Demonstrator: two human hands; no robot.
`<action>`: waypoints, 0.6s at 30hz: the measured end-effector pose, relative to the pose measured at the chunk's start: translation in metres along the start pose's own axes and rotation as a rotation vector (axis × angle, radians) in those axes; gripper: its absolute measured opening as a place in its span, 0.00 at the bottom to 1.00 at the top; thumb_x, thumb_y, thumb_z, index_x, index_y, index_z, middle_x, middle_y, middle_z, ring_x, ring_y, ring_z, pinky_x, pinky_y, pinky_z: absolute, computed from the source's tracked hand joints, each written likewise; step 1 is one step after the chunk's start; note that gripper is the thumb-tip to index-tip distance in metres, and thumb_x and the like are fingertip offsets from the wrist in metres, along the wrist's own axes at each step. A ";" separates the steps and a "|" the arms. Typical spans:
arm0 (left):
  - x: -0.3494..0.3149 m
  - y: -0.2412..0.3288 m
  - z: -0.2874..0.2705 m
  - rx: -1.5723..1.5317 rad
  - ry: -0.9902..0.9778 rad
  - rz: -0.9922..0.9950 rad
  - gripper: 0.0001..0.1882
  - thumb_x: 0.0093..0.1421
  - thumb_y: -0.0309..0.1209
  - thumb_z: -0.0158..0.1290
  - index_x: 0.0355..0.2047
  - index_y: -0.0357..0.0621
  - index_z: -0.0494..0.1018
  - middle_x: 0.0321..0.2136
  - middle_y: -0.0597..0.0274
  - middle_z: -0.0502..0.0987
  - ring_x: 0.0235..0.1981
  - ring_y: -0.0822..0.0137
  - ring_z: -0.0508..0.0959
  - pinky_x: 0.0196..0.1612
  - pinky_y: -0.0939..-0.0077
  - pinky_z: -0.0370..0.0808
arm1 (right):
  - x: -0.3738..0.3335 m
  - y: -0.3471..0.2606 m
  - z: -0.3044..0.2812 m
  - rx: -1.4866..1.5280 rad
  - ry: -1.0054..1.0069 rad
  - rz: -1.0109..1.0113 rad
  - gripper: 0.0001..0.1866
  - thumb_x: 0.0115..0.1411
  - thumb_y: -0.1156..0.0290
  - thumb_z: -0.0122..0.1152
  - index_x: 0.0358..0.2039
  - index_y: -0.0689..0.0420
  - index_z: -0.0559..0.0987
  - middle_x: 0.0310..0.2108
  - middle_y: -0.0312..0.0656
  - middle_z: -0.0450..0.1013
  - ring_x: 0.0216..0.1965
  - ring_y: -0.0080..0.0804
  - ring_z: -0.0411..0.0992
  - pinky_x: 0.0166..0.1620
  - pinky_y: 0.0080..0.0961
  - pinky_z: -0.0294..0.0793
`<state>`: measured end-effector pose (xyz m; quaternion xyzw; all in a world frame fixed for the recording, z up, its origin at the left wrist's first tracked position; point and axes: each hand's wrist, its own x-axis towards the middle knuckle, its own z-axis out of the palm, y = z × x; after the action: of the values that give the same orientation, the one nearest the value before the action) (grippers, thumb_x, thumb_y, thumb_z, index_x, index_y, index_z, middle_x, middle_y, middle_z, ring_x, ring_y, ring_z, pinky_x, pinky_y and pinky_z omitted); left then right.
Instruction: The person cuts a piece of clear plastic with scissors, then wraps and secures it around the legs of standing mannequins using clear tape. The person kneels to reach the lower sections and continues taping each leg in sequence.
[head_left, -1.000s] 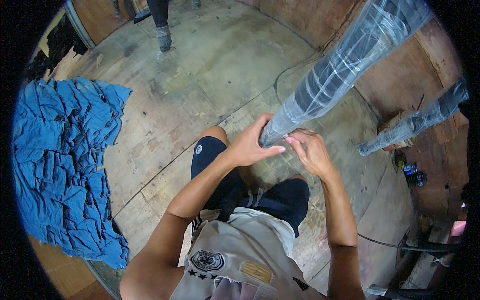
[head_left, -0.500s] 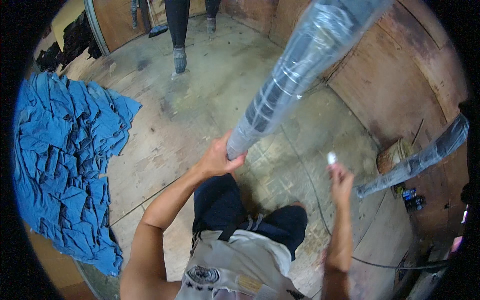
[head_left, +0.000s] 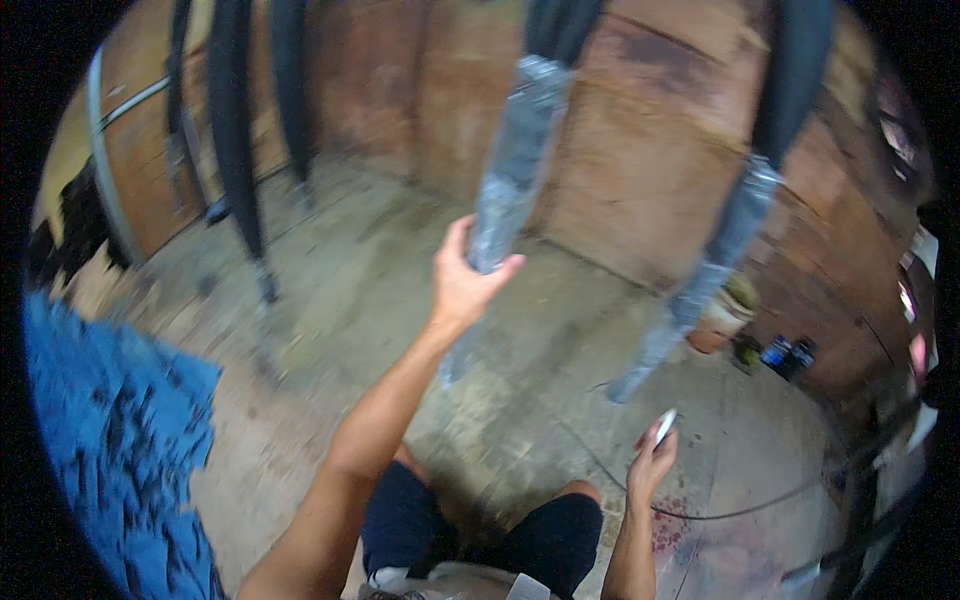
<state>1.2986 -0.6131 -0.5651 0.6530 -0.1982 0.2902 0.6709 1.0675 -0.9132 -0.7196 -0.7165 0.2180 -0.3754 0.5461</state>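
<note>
My left hand [head_left: 470, 285] is raised in front of me, its fingers and thumb around a long, dark hanging tube [head_left: 519, 160]. Clear plastic film wraps the lower part of this tube, and its end shows blurred below my wrist. Lower down on the right, my right hand [head_left: 651, 460] is closed on a small white stick-like object [head_left: 667, 424], whose exact kind I cannot make out. Beyond that hand hangs a second dark tube [head_left: 706, 265], also wrapped in clear film, with its tip near the floor.
Crumpled blue cloth [head_left: 110, 440] spreads over the left side. More dark tubes [head_left: 233, 130] hang at the back left. By the wooden wall [head_left: 620, 150] stand a bucket [head_left: 722, 318] and small blue-and-dark containers [head_left: 787, 355]. A dark cable [head_left: 730, 516] crosses the floor at right.
The view has tilted up, showing more of the walls and hanging tubes. The tube at my left hand now hangs more upright and farther off. My right hand still holds the white object.
</note>
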 end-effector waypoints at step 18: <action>0.028 -0.039 0.045 0.105 -0.326 -0.313 0.24 0.58 0.30 0.64 0.52 0.33 0.73 0.41 0.55 0.81 0.42 0.63 0.79 0.50 0.67 0.75 | 0.162 -0.129 -0.063 -0.319 -0.105 -0.101 0.19 0.65 0.60 0.66 0.49 0.58 0.78 0.38 0.43 0.78 0.39 0.29 0.73 0.47 0.31 0.74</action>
<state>1.3502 -0.6534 -0.5739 0.7481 -0.1846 0.0832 0.6320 1.1067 -1.0296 -0.5414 -0.8226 0.2097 -0.3249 0.4168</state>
